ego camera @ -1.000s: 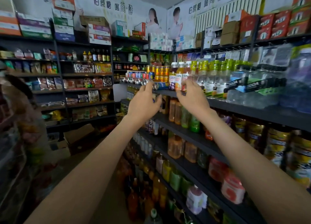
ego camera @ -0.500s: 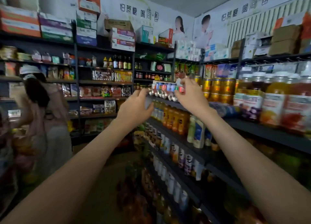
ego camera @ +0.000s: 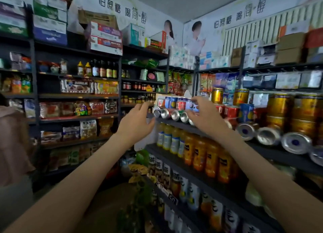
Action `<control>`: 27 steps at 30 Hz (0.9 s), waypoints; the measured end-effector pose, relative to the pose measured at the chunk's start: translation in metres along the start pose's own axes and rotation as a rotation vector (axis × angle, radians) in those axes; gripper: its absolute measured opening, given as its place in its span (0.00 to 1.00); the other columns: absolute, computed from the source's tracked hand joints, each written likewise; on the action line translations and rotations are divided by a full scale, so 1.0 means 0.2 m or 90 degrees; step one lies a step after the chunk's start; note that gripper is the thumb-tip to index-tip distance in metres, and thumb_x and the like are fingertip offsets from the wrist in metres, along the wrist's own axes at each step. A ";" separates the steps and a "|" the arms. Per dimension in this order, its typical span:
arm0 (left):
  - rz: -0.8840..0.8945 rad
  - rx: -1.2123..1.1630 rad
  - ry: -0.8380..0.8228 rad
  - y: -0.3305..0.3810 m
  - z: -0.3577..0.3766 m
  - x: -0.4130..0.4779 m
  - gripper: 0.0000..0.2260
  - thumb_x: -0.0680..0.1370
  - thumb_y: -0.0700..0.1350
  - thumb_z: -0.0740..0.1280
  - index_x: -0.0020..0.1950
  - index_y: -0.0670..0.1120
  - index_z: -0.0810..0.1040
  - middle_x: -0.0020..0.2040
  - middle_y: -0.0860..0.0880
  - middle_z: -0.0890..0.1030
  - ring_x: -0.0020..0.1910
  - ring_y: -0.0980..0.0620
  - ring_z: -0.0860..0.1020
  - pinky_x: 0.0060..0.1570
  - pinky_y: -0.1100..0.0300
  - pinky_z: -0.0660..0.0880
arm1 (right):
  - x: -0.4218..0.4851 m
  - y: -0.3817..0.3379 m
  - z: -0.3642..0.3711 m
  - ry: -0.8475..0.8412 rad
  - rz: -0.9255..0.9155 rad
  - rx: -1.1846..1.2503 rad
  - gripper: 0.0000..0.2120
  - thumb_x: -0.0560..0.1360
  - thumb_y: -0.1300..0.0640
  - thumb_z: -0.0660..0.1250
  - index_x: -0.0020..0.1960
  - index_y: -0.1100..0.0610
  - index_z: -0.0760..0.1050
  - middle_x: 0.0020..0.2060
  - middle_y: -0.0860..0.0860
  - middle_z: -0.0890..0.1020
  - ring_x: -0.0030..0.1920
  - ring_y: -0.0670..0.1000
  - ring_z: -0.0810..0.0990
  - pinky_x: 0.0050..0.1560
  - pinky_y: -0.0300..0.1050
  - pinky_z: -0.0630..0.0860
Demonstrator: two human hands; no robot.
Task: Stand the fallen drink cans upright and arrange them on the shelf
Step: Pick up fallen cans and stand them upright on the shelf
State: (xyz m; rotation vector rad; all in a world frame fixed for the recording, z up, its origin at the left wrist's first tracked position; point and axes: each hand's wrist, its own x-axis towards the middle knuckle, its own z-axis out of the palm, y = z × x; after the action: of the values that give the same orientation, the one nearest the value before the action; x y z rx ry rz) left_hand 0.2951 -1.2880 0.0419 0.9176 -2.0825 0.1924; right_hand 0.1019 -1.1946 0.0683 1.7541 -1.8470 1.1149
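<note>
Near fallen cans (ego camera: 175,115), left hand (ego camera: 137,126) and right hand (ego camera: 203,121) hover

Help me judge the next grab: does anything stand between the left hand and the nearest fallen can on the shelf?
Nothing visible does. The left hand, fingers open, is just left of the end fallen can on the shelf, with only open air between them.

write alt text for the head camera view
A left hand, open, and a right hand reach for fallen cans lying on their sides along a dark shop shelf, with upright cans behind. Juice bottles fill the shelf below.
</note>
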 end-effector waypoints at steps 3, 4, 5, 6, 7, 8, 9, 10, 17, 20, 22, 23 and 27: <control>0.023 -0.014 -0.006 -0.26 0.23 0.20 0.23 0.79 0.52 0.60 0.72 0.47 0.61 0.66 0.46 0.69 0.59 0.47 0.73 0.42 0.59 0.69 | 0.22 0.11 0.24 0.010 0.013 -0.032 0.18 0.78 0.55 0.64 0.65 0.60 0.68 0.60 0.56 0.73 0.61 0.55 0.70 0.57 0.45 0.68; 0.027 -0.013 -0.010 -0.34 0.30 0.27 0.23 0.79 0.53 0.60 0.72 0.47 0.61 0.66 0.46 0.69 0.60 0.47 0.72 0.43 0.58 0.70 | 0.29 0.14 0.32 0.014 0.012 -0.039 0.18 0.78 0.55 0.64 0.66 0.60 0.68 0.61 0.56 0.73 0.62 0.55 0.70 0.57 0.44 0.67; 0.031 -0.014 -0.017 -0.42 0.37 0.34 0.24 0.79 0.53 0.61 0.72 0.48 0.61 0.67 0.47 0.69 0.61 0.47 0.72 0.45 0.57 0.71 | 0.37 0.16 0.40 0.016 0.012 -0.044 0.19 0.78 0.55 0.64 0.66 0.61 0.67 0.62 0.56 0.72 0.63 0.55 0.69 0.58 0.44 0.67; 0.037 -0.018 -0.019 -0.50 0.43 0.41 0.24 0.78 0.54 0.61 0.72 0.48 0.61 0.67 0.47 0.68 0.62 0.47 0.71 0.47 0.56 0.72 | 0.45 0.18 0.47 0.021 0.013 -0.050 0.20 0.78 0.55 0.64 0.67 0.61 0.67 0.63 0.56 0.72 0.64 0.55 0.69 0.60 0.46 0.67; 0.043 -0.024 -0.017 -0.57 0.48 0.49 0.25 0.78 0.55 0.62 0.72 0.48 0.61 0.67 0.48 0.68 0.63 0.48 0.71 0.48 0.55 0.73 | 0.53 0.20 0.54 0.025 0.015 -0.054 0.20 0.78 0.55 0.64 0.67 0.60 0.66 0.64 0.56 0.71 0.65 0.55 0.69 0.62 0.47 0.66; 0.049 -0.029 -0.015 -0.64 0.53 0.57 0.25 0.78 0.55 0.62 0.71 0.48 0.62 0.67 0.48 0.69 0.63 0.48 0.71 0.49 0.55 0.73 | 0.61 0.20 0.61 0.029 0.018 -0.056 0.20 0.78 0.56 0.64 0.68 0.60 0.66 0.65 0.56 0.71 0.65 0.55 0.68 0.62 0.47 0.66; 0.055 -0.036 -0.014 -0.71 0.57 0.64 0.25 0.77 0.55 0.62 0.71 0.48 0.62 0.67 0.48 0.69 0.63 0.48 0.71 0.49 0.55 0.72 | 0.68 0.21 0.67 0.032 0.024 -0.057 0.20 0.78 0.56 0.64 0.67 0.60 0.66 0.65 0.56 0.71 0.65 0.55 0.69 0.62 0.48 0.66; 0.063 -0.045 -0.017 -0.78 0.62 0.72 0.25 0.77 0.55 0.62 0.71 0.48 0.62 0.67 0.48 0.69 0.63 0.48 0.71 0.50 0.55 0.72 | 0.76 0.21 0.74 0.034 0.031 -0.060 0.19 0.78 0.56 0.64 0.67 0.59 0.67 0.64 0.55 0.71 0.64 0.55 0.69 0.61 0.48 0.67; 0.141 -0.139 -0.035 -1.21 0.98 1.17 0.24 0.77 0.55 0.63 0.71 0.49 0.64 0.67 0.48 0.70 0.64 0.46 0.71 0.55 0.54 0.71 | 1.13 0.25 1.15 0.040 0.074 -0.121 0.20 0.78 0.55 0.63 0.67 0.58 0.66 0.61 0.54 0.71 0.61 0.53 0.70 0.55 0.41 0.65; 0.189 -0.163 -0.073 -1.31 1.14 1.31 0.25 0.77 0.55 0.63 0.71 0.49 0.64 0.67 0.48 0.70 0.64 0.46 0.71 0.56 0.51 0.72 | 1.21 0.28 1.27 0.058 0.126 -0.138 0.19 0.78 0.53 0.64 0.66 0.58 0.67 0.61 0.54 0.73 0.59 0.53 0.72 0.55 0.42 0.67; 0.209 -0.183 -0.083 -1.36 1.22 1.39 0.24 0.77 0.54 0.62 0.71 0.49 0.63 0.67 0.47 0.70 0.63 0.46 0.72 0.55 0.53 0.71 | 1.26 0.30 1.33 0.059 0.154 -0.163 0.19 0.78 0.53 0.64 0.66 0.58 0.68 0.59 0.55 0.74 0.57 0.53 0.73 0.54 0.42 0.68; 0.220 -0.195 -0.085 -1.37 1.25 1.43 0.24 0.77 0.55 0.62 0.71 0.49 0.63 0.67 0.48 0.70 0.63 0.46 0.71 0.54 0.53 0.71 | 1.28 0.31 1.35 0.061 0.164 -0.175 0.19 0.78 0.53 0.64 0.66 0.58 0.68 0.58 0.55 0.74 0.57 0.53 0.73 0.54 0.42 0.68; 0.276 -0.231 -0.111 -1.41 1.39 1.57 0.27 0.76 0.57 0.63 0.72 0.51 0.62 0.70 0.50 0.68 0.65 0.47 0.70 0.55 0.54 0.70 | 1.36 0.32 1.39 0.061 0.188 -0.200 0.18 0.77 0.55 0.65 0.65 0.59 0.68 0.58 0.55 0.75 0.58 0.53 0.73 0.56 0.44 0.70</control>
State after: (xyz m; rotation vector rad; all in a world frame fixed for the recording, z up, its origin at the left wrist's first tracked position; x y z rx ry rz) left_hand 0.1859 -1.7811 0.0480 0.2681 -2.3558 -0.0462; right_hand 0.0663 -1.5877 0.0731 1.2641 -2.1333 0.9247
